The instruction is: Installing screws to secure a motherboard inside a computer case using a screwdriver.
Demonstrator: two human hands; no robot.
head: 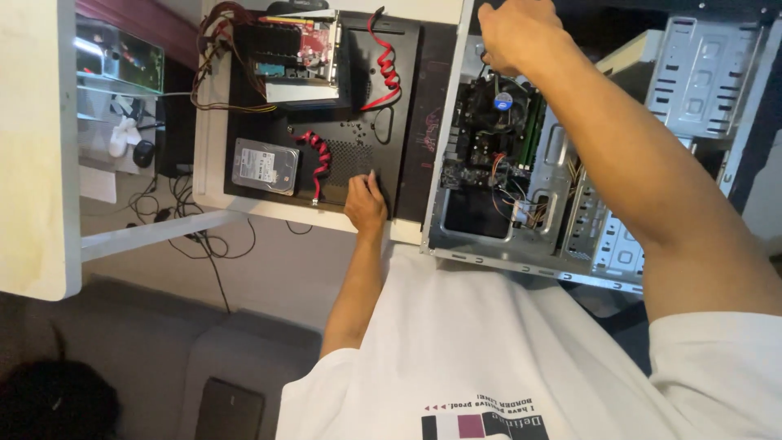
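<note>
My left hand (365, 204) rests with fingers bent on the black side panel (358, 155) lying flat on the white table, near its front edge. My right hand (515, 33) reaches up into the far top corner of the open computer case (521, 236), fingers curled around something dark I cannot make out. Below that hand the motherboard (489, 138) shows a black fan cooler (503, 102) and loose coloured wires (521, 204).
On the panel lie a silver hard drive (265, 166), two red flat cables (384, 65), and a red circuit board with a wire bundle (285, 49). White table edge (244, 208) runs in front. Cables hang over the floor (195, 236); a grey sofa (163, 358) lies below.
</note>
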